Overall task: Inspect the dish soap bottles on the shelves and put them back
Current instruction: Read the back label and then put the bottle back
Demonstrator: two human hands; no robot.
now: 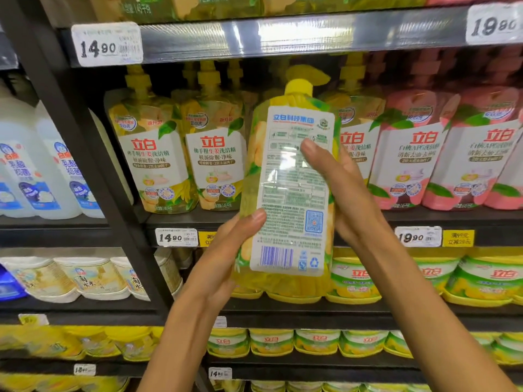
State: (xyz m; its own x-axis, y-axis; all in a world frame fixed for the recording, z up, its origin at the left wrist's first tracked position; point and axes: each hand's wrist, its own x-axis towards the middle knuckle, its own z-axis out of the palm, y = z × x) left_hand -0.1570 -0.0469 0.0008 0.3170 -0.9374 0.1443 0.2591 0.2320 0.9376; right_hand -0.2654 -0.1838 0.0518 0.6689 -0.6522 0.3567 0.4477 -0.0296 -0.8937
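A yellow dish soap bottle (288,193) with a yellow cap is held up in front of the shelf, its white back label with barcode and QR code facing me. My left hand (229,250) grips its lower left side, thumb on the label. My right hand (339,188) wraps its right side, thumb pressed across the upper label. Behind it on the middle shelf (181,219) stand matching yellow bottles (155,154), with a gap in the row where the held bottle blocks the view.
Pink bottles (410,159) fill the shelf to the right, white bottles (34,171) the bay to the left beyond a black upright (93,176). Lower shelves hold round yellow-green tubs (481,281). Price tags read 14.90 (175,237) and 19.90 (416,236).
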